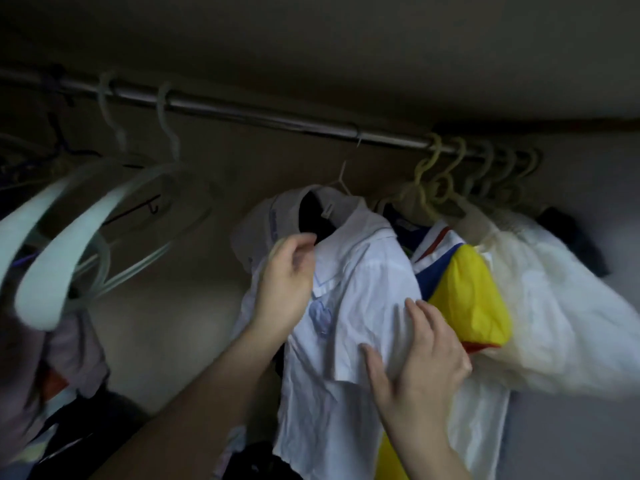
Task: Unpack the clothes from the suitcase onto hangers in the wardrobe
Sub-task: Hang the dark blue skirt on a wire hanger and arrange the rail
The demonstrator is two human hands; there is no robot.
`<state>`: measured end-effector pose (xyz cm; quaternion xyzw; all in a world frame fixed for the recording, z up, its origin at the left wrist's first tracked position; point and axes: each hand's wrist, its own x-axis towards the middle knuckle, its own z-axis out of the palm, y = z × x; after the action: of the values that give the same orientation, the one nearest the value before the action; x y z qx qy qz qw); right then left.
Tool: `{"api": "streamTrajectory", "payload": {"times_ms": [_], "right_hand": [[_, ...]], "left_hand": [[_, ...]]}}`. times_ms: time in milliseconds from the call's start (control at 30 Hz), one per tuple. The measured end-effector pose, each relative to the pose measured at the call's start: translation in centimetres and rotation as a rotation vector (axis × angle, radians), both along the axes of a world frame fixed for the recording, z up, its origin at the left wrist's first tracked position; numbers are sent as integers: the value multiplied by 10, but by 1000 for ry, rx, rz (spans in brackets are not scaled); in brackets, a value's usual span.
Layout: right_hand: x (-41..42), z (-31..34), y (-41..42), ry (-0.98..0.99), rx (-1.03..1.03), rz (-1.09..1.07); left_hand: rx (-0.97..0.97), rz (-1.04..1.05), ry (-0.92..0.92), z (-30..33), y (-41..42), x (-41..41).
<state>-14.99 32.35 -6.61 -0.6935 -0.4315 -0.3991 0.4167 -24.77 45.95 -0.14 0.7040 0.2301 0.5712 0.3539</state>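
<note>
The white collared shirt (349, 292), wrinkled, hangs under the metal rod (242, 110). The left hand (285, 282) seems to pinch its collar; the right hand (420, 355) lies on it with fingers spread, holding nothing.

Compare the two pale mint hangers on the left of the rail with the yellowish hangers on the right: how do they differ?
The pale mint hangers hang bare, while the yellowish hangers each appear to carry a garment. The mint ones have broad, chunky shoulders; the yellowish ones have thin hooks with looped necks. The mint pair hangs spaced apart; the yellowish ones are bunched close together. Both sets hook over the same metal rail.
</note>
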Motion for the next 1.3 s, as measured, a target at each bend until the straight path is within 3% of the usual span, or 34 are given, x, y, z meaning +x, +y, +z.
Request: {"api": "streamTrajectory", "payload": {"times_ms": [100,167,200,267,333,400,567,633,700,900,967,1133,1200,1300], "right_hand": [[7,19,-10,108,23,156],[3,40,-26,231,196,336],[2,50,-36,288,318,409],[9,63,-57,368,427,477],[22,58,-69,400,190,427],[29,40,-72,440,-80,368],[7,45,-72,409,20,498],[1,45,-65,416,-45,568],[0,36,-55,425,-143,612],[6,9,-12,657,-306,719],[4,12,10,692,-337,748],[1,47,68,723,-328,799],[8,62,94,724,-325,767],[25,84,132,648,-256,672]], "left_hand": [[22,-30,186,41,2,26],[-51,-57,359,62,2,36],[-93,-80,390,69,2,39],[-186,-131,273,81,4,42],[-280,-186,117,88,2,44],[-317,-207,103,91,-4,47],[26,10,513,94,-16,58],[144,112,719,91,-18,58],[180,198,773,87,-11,51],[-197,-101,417,87,26,-21],[-121,-4,468,88,39,-42],[292,615,870,51,36,-72],[365,717,838,34,28,-86],[267,900,753,33,27,-108]]}}
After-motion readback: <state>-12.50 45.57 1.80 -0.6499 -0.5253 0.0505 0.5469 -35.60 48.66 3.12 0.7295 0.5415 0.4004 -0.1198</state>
